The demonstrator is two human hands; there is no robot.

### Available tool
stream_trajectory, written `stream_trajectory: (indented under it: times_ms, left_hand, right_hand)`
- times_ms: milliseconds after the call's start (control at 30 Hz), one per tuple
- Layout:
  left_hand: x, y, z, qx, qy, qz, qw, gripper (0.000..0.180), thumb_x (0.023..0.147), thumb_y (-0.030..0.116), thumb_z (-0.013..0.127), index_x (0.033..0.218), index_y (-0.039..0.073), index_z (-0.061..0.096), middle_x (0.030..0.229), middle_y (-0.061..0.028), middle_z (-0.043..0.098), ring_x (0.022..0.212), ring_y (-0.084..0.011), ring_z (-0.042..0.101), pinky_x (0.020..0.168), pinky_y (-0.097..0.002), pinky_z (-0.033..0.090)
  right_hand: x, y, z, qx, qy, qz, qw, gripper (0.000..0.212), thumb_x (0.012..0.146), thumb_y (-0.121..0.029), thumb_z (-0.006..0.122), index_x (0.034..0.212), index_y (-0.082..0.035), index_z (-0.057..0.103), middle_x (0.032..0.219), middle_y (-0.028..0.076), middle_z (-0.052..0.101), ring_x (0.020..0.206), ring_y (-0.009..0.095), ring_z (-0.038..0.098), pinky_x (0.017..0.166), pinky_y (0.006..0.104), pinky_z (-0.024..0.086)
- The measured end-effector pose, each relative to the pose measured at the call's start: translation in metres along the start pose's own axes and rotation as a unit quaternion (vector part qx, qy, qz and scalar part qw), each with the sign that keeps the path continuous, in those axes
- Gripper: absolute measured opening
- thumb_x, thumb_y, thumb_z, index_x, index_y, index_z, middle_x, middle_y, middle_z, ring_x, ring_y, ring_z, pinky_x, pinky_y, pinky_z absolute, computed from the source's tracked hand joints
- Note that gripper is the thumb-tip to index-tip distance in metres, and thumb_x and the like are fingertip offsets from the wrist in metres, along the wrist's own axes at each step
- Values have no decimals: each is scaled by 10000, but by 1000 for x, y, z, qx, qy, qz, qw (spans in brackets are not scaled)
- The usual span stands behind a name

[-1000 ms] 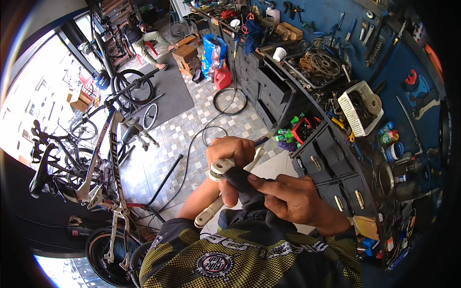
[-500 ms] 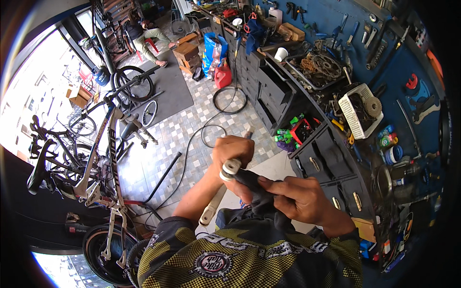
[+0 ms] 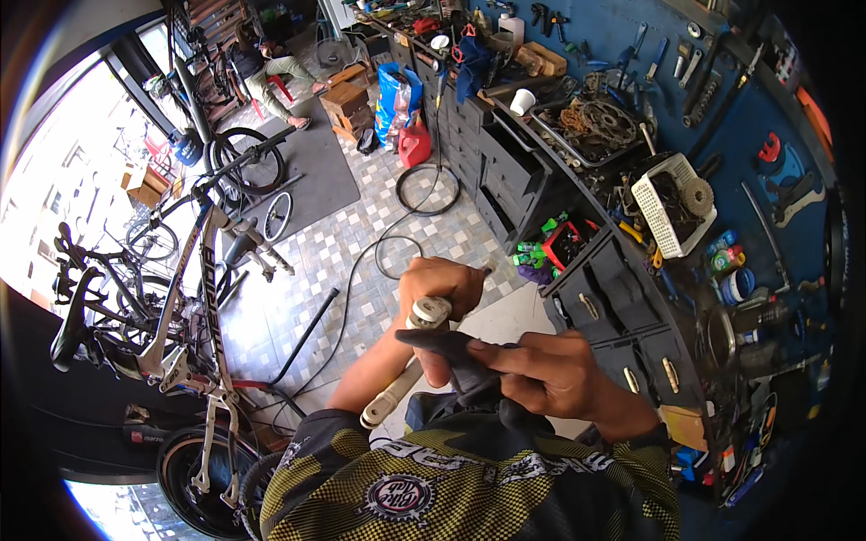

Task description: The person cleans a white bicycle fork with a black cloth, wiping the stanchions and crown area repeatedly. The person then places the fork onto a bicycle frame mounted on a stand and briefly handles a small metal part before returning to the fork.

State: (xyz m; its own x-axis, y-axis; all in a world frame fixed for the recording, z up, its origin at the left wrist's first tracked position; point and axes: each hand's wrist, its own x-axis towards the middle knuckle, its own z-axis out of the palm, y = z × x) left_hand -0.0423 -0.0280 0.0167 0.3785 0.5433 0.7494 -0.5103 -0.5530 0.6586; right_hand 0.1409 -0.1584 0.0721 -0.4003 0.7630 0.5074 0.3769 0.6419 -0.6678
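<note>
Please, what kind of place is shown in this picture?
Most likely a bicycle repair workshop: a bicycle frame stands on the tiled floor, hand tools hang on a blue wall, and sprockets and chain lie on the workbench.

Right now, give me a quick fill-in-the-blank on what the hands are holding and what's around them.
1. The left hand grips a silver ____ arm.
2. The right hand presses a ____ rag against it.
3. The white basket sits on the ____ beside the blue tool wall.

Missing words: crank; dark; workbench
</note>
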Motion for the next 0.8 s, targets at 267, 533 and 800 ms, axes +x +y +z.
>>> stream_trajectory:
  times_ms: [267, 533, 800]
  left_hand:
    - [5, 6, -2, -34, -88, 4, 996, 845, 707, 831, 781, 593, 96, 381, 520, -14, 400, 431, -194, 405, 430, -323, 303]
    - [2, 10, -1, 35, -77, 33, 996, 532, 880, 342, 732, 588, 65, 385, 516, -53, 418, 428, -230, 413, 424, -344, 317]
    - [1, 13, 6, 68, -24, -31, 997, 335, 803, 161, 701, 598, 48, 462, 525, -63, 411, 423, -268, 432, 445, -387, 325]
  right_hand:
    - [-3, 2, 6, -4, 17, 9, 1000, 552, 842, -48, 759, 1379, -155, 693, 688, 41, 587, 542, 190, 619, 510, 357, 534]
    - [-16, 6, 11, -123, 30, 7, 992, 532, 818, -88, 789, 1335, -188, 719, 707, 32, 589, 528, 194, 600, 471, 352, 504]
    - [4, 15, 0, -83, 37, -15, 996, 428, 843, -316, 844, 1176, -95, 693, 790, 78, 645, 645, 271, 639, 601, 400, 531]
